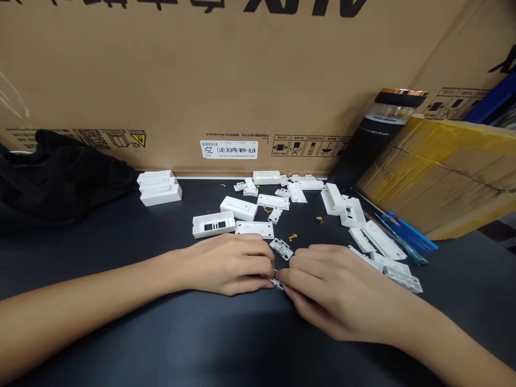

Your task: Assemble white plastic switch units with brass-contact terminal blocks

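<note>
Both hands meet right of centre, low in the frame. Left hand: fingers curled, thumb and fingertips pinched nearly closed on one end of a small white part. Right hand: thumb and index finger pinched at the part's other end. The part sits between the two sets of fingertips, mostly covered; its detail cannot be read.

Just above the fingertips, a white bracket lies on the black table. Centre of frame: an open white housing, a closed white case and a flat white plate lie close together. Brass-coloured piece near the bracket, to its upper right. Left of centre: row of white cases. Right side: blue tool, dark bottle leaning. Cardboard box fills the upper background.
</note>
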Tool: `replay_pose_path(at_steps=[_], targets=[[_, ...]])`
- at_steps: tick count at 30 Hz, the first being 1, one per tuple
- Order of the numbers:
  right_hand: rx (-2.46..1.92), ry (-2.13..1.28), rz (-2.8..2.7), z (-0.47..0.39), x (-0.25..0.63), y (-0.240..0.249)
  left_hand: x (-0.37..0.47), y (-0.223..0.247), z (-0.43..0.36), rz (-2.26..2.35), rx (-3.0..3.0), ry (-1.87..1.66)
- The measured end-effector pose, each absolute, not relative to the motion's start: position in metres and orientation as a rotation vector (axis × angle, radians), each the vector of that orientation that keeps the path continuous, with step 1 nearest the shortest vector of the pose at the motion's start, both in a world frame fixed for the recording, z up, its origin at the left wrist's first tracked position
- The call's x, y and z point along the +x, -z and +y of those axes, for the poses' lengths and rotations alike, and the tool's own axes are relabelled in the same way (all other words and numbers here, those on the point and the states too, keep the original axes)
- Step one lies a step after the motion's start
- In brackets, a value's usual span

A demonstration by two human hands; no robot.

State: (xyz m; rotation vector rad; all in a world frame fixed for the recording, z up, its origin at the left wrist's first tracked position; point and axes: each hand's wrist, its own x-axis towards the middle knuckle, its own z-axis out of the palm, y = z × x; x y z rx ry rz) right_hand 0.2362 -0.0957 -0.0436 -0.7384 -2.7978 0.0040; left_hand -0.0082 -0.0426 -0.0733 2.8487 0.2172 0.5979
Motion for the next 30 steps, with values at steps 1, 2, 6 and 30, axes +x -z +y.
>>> replay_pose_path(at_steps=[1,2,6,30], targets=[[-0.754,-0.018,-2.789,-0.095,0.237,0.042,-0.008,0.074,-0.042,0.216,2.842,-0.595],[-0.769,-0.028,-2.778,-0.095,0.238,0.041,-0.009,0.075,-0.042,0.216,2.832,-0.591],[-0.792,-0.030,-2.755,-0.094,0.239,0.038,-0.010,0.078,-0.041,0.235,2.778,-0.574],[-1.185,-0.189,-2.673,-0.078,0.249,0.043,-0.012,0.074,-0.046,0.300,2.687,-0.632]])
